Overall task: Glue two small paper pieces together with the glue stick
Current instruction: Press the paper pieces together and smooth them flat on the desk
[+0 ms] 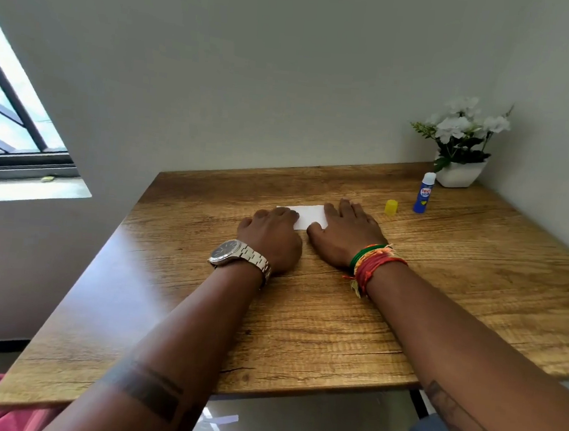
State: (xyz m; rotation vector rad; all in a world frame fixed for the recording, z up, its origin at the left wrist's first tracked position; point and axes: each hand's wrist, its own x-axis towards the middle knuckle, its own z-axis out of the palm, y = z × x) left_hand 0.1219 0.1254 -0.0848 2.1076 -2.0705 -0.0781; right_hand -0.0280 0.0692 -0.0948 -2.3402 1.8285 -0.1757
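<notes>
A small white paper [309, 215] lies flat on the wooden table [301, 320], far from me. My left hand [271, 236] rests on its left end with fingers curled down onto it. My right hand [347, 233] lies flat, fingers spread, pressing its right end. Whether one or two sheets lie there I cannot tell, as both hands cover the ends. The blue glue stick [423, 193] stands upright and uncapped to the right of my right hand. Its yellow cap [391, 207] stands on the table between the stick and my hand.
A white pot of white flowers [461, 145] stands in the table's back right corner, just behind the glue stick. A wall runs behind and to the right of the table. A window [10, 105] is at the left.
</notes>
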